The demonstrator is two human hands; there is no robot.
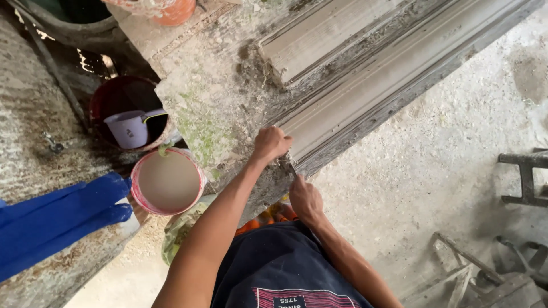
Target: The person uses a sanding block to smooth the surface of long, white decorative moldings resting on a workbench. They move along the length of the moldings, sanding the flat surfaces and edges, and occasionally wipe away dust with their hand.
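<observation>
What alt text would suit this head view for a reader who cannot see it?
The left hand rests on a grey ridged moulding while the right hand holds a thin tool at its end. A pink bucket of pale liquid stands left.

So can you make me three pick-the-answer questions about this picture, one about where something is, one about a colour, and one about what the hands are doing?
1. Where is the pink bucket?
A. On the person's left, beside the worktable
B. On top of the grey moulding
C. Under the metal frame on the right

2. What colour is the small cup inside the dark red tub?
A. Orange
B. Pale purple
C. Green

3. What are the two hands doing?
A. Both hang loose in the air
B. Both are dipped in the bucket
C. Both are closed at the near edge of the grey moulding

Answers:
1 A, it stands at the left by the table's edge.
2 B, the cup is lilac against the red tub.
3 C, the left hand is a fist on the moulding, and the right hand grips a thin tool.
</observation>
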